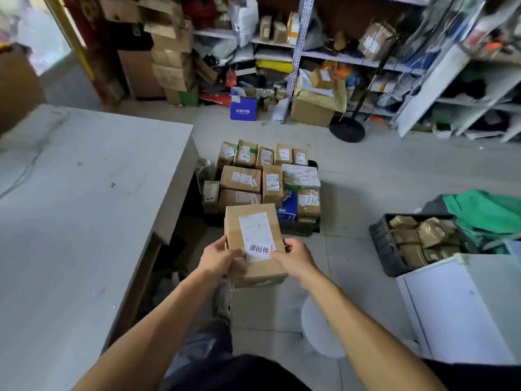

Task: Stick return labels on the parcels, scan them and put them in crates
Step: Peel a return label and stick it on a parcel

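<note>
Both hands, left (218,256) and right (296,256), grip a brown cardboard parcel (253,244), fingers pinching its white return label (257,237), just before the black crate (298,227) of labelled boxes.

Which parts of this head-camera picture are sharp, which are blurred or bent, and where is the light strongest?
Head view: the held parcel and its return label are sharp; the shelves at top right smear and bend with wide-angle distortion; the doorway at top left is overexposed; light elsewhere is soft.

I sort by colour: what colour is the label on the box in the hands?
White with black print, on the brown box; label shows in the head view.
</note>
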The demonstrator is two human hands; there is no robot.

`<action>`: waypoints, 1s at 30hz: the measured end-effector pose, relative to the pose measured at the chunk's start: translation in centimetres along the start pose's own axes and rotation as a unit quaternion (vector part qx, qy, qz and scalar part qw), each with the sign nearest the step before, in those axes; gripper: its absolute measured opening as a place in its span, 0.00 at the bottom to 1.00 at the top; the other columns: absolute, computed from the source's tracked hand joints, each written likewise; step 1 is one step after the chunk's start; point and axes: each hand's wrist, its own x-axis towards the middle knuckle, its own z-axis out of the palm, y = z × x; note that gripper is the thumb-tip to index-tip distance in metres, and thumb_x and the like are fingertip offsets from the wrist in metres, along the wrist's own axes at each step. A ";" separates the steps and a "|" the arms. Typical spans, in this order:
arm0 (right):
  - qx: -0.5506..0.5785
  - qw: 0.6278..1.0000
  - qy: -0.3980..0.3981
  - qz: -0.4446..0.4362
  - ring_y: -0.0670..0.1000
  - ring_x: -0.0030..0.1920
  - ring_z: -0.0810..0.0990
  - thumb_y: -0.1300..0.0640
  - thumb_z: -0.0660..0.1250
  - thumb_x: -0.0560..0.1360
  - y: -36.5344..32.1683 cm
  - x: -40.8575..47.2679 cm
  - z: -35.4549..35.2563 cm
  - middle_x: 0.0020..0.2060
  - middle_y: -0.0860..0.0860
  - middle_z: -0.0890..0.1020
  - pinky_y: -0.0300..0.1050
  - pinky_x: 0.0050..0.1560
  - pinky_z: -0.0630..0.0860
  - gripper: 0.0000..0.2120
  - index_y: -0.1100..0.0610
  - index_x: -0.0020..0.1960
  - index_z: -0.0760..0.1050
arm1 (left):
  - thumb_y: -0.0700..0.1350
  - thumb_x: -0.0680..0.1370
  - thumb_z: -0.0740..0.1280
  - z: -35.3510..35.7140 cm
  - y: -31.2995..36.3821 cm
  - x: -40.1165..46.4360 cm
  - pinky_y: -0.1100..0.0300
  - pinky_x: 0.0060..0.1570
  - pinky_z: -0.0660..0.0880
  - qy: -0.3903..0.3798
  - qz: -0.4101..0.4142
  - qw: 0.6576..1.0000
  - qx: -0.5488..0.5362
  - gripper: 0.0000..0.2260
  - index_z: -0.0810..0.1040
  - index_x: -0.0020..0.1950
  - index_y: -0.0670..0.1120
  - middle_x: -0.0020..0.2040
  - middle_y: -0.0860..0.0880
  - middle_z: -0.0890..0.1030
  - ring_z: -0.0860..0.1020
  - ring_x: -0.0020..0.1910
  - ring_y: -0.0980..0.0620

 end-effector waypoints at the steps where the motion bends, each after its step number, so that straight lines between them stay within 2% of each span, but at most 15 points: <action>1: 0.001 1.000 0.004 0.013 0.43 0.46 0.80 0.56 0.72 0.73 0.1 1.3 -0.3 0.49 0.46 0.83 0.38 0.41 0.76 0.11 0.48 0.53 0.75 | 0.39 0.74 0.74 0.4 0.5 1.8 0.55 0.42 0.82 -0.009 -0.010 1.000 0.014 0.26 0.76 0.71 0.53 0.54 0.50 0.84 0.83 0.48 0.49; 3: 0.003 0.999 0.012 0.036 0.43 0.46 0.80 0.56 0.72 0.73 -0.4 4.2 -0.9 0.49 0.46 0.83 0.38 0.40 0.75 0.10 0.48 0.52 0.77 | 0.41 0.75 0.74 1.2 1.7 5.6 0.54 0.42 0.82 -0.032 -0.024 0.999 0.031 0.25 0.76 0.71 0.54 0.52 0.51 0.84 0.84 0.49 0.48; 5: 0.014 0.998 0.022 0.057 0.44 0.47 0.80 0.56 0.71 0.74 -1.4 7.5 -1.5 0.51 0.47 0.84 0.38 0.38 0.74 0.11 0.50 0.56 0.78 | 0.41 0.76 0.74 1.9 3.4 9.6 0.57 0.38 0.80 -0.062 -0.035 0.997 0.034 0.27 0.73 0.73 0.54 0.53 0.51 0.84 0.84 0.49 0.48; 9: 0.030 0.992 0.047 0.111 0.46 0.46 0.81 0.57 0.69 0.76 -3.9 12.7 -2.9 0.52 0.50 0.84 0.37 0.34 0.71 0.11 0.54 0.57 0.78 | 0.40 0.76 0.74 2.8 7.7 15.9 0.62 0.37 0.79 -0.107 -0.062 0.991 0.040 0.27 0.73 0.73 0.54 0.52 0.52 0.85 0.84 0.48 0.52; 12: 0.045 0.990 0.062 0.115 0.45 0.46 0.80 0.56 0.70 0.75 -6.2 16.4 -4.0 0.51 0.48 0.84 0.37 0.35 0.70 0.11 0.53 0.57 0.77 | 0.38 0.76 0.74 3.5 11.2 19.9 0.63 0.34 0.79 -0.132 -0.066 0.988 0.034 0.26 0.74 0.72 0.54 0.50 0.51 0.84 0.83 0.44 0.53; 14: 0.057 0.989 0.074 0.119 0.43 0.47 0.79 0.54 0.72 0.74 -7.5 18.6 -4.5 0.51 0.46 0.83 0.37 0.36 0.71 0.14 0.51 0.59 0.76 | 0.35 0.77 0.72 4.1 13.0 22.6 0.64 0.34 0.78 -0.144 -0.077 0.986 0.029 0.28 0.71 0.73 0.55 0.49 0.51 0.84 0.82 0.45 0.53; 16: 0.059 0.987 0.077 0.126 0.42 0.48 0.79 0.53 0.73 0.74 -8.3 20.5 -4.9 0.52 0.45 0.83 0.37 0.37 0.72 0.17 0.50 0.61 0.75 | 0.33 0.77 0.71 4.6 14.4 24.8 0.64 0.35 0.79 -0.146 -0.082 0.985 0.034 0.30 0.68 0.77 0.49 0.49 0.52 0.83 0.82 0.46 0.54; 19: 0.054 0.988 0.057 0.133 0.39 0.48 0.78 0.52 0.74 0.73 -9.6 24.1 -5.6 0.53 0.44 0.82 0.37 0.39 0.72 0.18 0.49 0.61 0.73 | 0.33 0.76 0.71 5.0 15.9 28.5 0.58 0.45 0.81 -0.137 -0.093 0.985 0.041 0.33 0.65 0.79 0.47 0.53 0.50 0.84 0.82 0.51 0.51; 22: 0.033 0.990 0.019 0.133 0.42 0.48 0.78 0.51 0.74 0.73 -10.7 29.1 -6.4 0.53 0.44 0.80 0.38 0.40 0.72 0.18 0.47 0.59 0.72 | 0.34 0.76 0.71 5.4 16.8 32.9 0.52 0.51 0.81 -0.111 -0.116 0.986 0.034 0.34 0.66 0.79 0.51 0.57 0.49 0.84 0.82 0.53 0.50; 24: 0.008 0.990 -0.015 0.137 0.46 0.52 0.78 0.49 0.73 0.73 -11.0 33.2 -6.5 0.56 0.45 0.80 0.42 0.46 0.74 0.19 0.48 0.61 0.71 | 0.33 0.76 0.70 5.8 17.2 36.1 0.54 0.51 0.80 -0.087 -0.134 0.987 0.023 0.34 0.67 0.79 0.52 0.59 0.48 0.83 0.82 0.52 0.50; 26: -0.014 0.988 -0.050 0.142 0.49 0.58 0.77 0.45 0.73 0.72 -11.1 38.2 -6.1 0.61 0.46 0.78 0.46 0.54 0.75 0.26 0.50 0.66 0.71 | 0.32 0.76 0.70 6.1 17.5 40.3 0.59 0.50 0.79 -0.060 -0.146 0.987 0.020 0.33 0.67 0.78 0.51 0.59 0.49 0.82 0.81 0.50 0.51; 28: -0.031 0.985 -0.091 0.143 0.50 0.58 0.77 0.45 0.74 0.72 -11.2 43.8 -5.2 0.62 0.48 0.77 0.45 0.52 0.75 0.28 0.51 0.68 0.70 | 0.30 0.75 0.69 6.0 17.8 45.0 0.66 0.43 0.78 -0.021 -0.145 0.989 0.035 0.33 0.69 0.77 0.50 0.53 0.50 0.83 0.80 0.46 0.55; 30: -0.051 0.980 -0.123 0.145 0.51 0.59 0.75 0.46 0.74 0.72 -11.1 49.7 -3.6 0.63 0.49 0.74 0.47 0.54 0.75 0.30 0.52 0.70 0.67 | 0.29 0.75 0.68 5.5 17.1 50.2 0.68 0.43 0.77 0.009 -0.158 0.986 0.046 0.34 0.68 0.78 0.49 0.51 0.51 0.82 0.80 0.46 0.56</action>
